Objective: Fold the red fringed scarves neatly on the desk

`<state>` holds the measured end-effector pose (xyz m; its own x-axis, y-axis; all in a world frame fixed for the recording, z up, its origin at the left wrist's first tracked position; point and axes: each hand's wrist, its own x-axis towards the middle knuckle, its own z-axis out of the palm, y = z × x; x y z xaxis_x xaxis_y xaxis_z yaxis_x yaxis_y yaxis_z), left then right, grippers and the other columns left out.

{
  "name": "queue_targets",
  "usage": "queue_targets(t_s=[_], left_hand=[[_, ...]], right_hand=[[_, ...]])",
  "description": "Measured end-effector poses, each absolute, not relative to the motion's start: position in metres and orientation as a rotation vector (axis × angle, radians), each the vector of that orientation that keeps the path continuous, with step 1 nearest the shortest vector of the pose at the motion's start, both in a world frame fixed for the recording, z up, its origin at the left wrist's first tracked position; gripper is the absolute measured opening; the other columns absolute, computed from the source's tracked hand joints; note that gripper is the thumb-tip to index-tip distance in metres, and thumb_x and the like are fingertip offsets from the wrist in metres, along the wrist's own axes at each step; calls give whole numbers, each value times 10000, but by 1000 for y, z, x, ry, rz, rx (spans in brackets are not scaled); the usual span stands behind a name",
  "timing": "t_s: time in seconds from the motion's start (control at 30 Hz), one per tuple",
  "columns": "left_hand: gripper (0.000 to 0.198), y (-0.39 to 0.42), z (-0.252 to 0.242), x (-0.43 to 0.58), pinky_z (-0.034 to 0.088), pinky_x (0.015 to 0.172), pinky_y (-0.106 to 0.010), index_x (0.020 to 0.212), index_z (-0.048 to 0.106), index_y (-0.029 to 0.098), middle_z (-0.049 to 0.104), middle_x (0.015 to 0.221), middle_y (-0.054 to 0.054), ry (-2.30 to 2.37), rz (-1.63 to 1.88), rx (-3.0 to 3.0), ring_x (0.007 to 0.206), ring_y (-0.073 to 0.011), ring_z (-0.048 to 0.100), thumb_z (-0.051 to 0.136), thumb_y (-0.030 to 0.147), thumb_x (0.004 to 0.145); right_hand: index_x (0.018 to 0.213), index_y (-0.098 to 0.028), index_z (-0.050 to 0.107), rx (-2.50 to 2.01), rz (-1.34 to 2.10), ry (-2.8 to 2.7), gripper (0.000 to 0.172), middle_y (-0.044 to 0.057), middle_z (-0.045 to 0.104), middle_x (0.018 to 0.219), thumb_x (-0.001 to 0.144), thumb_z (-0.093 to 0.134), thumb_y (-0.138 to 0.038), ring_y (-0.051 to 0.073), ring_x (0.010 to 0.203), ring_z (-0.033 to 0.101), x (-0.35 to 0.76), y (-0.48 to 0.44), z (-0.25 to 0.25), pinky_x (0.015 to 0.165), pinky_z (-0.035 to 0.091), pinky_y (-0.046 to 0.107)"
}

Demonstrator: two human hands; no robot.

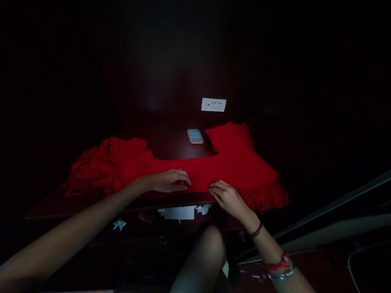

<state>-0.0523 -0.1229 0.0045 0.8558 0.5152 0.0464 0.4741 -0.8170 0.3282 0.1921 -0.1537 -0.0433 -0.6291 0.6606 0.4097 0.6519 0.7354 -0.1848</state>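
Note:
A red scarf (pixel 195 173) lies spread along the front of a dark wooden desk. Its left end (pixel 113 158) is bunched in loose folds, while fringe (pixel 264 195) hangs at the right. My left hand (pixel 171 180) rests on the flat middle stretch, fingers slightly bent and thumb apart from them. At the scarf's front edge, my right hand (pixel 226 197) has its fingertips closed together on the cloth; the thumb is mostly hidden. A folded red piece of cloth (pixel 230 136) sits at the back right, against the scarf.
A phone (pixel 195 136) lies on the desk (pixel 172 148) behind the scarf. On the back wall is a white socket panel (pixel 214 104). Below the desktop are papers (pixel 179 212) and a crumpled white piece (pixel 119 224). My knee (pixel 210 240) is under the front edge.

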Motion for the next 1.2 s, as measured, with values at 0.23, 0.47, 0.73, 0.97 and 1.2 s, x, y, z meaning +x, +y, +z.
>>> queue_targets(t_s=[0.23,0.47,0.73,0.97,1.2], left_hand=[[505,-107,-36,-44,141,957,-485,1297,205,280,177,1377,-59,1174,8,2759,1246,-256,122,276,482,839],[634,-110,-34,-82,75,959,-511,1315,72,320,59,1395,-57,1249,-121,2754,1252,-292,34,313,568,783],[481,-122,-26,-58,102,991,-423,1311,141,296,116,1394,-18,964,-23,2900,1260,-217,63,275,401,861],[394,-136,-11,-41,302,899,-305,1184,403,215,436,1185,-62,878,145,3089,1069,-188,403,395,359,817],[217,-137,-23,8,411,677,-285,971,504,176,546,983,-73,1043,66,3187,881,-190,522,353,156,817]], right_hand=[[1230,-170,387,-1043,44,-2606,388,75,417,1258,855,340,-257,174,1188,316,189,-150,-46,967,292,393],[1247,-176,360,-1056,98,-2632,405,67,394,1272,850,339,-251,161,1197,298,202,-153,-47,974,285,391],[1157,-145,479,-1099,-38,-2508,347,93,513,1162,824,388,-177,178,1113,422,188,-156,-44,948,340,381],[1105,-136,518,-1081,-188,-2556,322,84,573,1075,793,438,-136,174,980,523,216,-152,-41,875,417,314],[1023,-146,552,-1064,-285,-2631,257,87,622,887,797,432,-124,165,825,563,212,-146,-38,764,444,305]])
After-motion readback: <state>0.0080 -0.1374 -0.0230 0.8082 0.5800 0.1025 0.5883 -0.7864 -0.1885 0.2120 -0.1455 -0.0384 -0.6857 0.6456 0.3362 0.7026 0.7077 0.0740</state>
